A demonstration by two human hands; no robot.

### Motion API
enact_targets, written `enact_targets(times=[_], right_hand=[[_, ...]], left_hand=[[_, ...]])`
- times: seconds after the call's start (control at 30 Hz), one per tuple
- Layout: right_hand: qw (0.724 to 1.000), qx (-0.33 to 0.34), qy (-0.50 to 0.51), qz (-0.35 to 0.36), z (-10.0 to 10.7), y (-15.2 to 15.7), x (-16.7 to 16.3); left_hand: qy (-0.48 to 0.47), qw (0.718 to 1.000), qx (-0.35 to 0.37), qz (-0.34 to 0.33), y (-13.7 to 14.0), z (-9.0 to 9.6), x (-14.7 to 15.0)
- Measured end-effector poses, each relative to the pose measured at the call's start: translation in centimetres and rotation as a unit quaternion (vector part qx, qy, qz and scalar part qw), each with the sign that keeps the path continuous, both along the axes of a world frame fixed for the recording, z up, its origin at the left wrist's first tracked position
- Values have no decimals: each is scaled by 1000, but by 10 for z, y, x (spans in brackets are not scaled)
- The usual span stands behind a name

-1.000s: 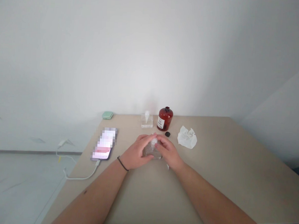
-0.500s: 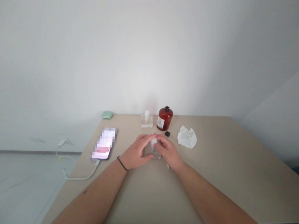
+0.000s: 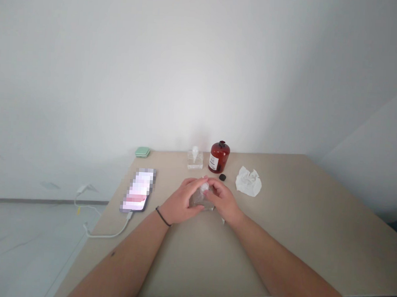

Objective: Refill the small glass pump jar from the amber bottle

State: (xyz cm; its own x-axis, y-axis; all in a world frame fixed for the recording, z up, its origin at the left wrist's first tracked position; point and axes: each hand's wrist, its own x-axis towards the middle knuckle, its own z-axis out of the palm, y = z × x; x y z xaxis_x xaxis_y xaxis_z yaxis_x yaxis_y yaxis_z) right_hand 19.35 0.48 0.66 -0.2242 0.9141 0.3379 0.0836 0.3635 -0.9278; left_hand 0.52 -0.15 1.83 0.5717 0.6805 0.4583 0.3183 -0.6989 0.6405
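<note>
Between both hands, close in front of me on the table, stands a small clear square-sided bottle (image 3: pixel 200 203) with a whitish translucent top (image 3: pixel 204 188). My left hand (image 3: pixel 183 202) wraps round its left side, thumb along the near face. With bent fingers, my right hand (image 3: pixel 225 200) grips at the top and right side of the bottle. Fingers hide part of it. Behind them is a similar clear square container (image 3: pixel 194 160) with a white cone-shaped piece in it. Right of that stands a brown-red bottle (image 3: pixel 219 158) without a lid, labelled in white.
A small black cap (image 3: pixel 222 177) lies before the brown-red bottle, and a crumpled white tissue (image 3: pixel 248 182) to the right. On the left are a phone (image 3: pixel 138 190) on a white cable (image 3: pixel 110 236) and a green case (image 3: pixel 142 152). A wall (image 3: pixel 202 78) rises behind the table (image 3: pixel 186 263).
Very little differs. The right fingertips have shifted slightly at the bottle's whitish top; the left hand and the other things stay in place.
</note>
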Motion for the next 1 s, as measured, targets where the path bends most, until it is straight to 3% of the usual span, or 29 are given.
enact_targets(times=[0.37, 0.6, 0.8, 1.0], right_hand=[[1000, -3, 0, 2, 1, -1, 2], [998, -39, 42, 2, -5, 0, -1], [1000, -9, 8, -2, 3, -2, 1], [998, -47, 37, 0, -2, -2, -1]], left_hand=[[2, 1000, -7, 1, 0, 1, 0], [4, 1000, -7, 2, 0, 2, 0], [6, 1000, -2, 1, 0, 1, 0], [5, 1000, -4, 2, -1, 2, 0]])
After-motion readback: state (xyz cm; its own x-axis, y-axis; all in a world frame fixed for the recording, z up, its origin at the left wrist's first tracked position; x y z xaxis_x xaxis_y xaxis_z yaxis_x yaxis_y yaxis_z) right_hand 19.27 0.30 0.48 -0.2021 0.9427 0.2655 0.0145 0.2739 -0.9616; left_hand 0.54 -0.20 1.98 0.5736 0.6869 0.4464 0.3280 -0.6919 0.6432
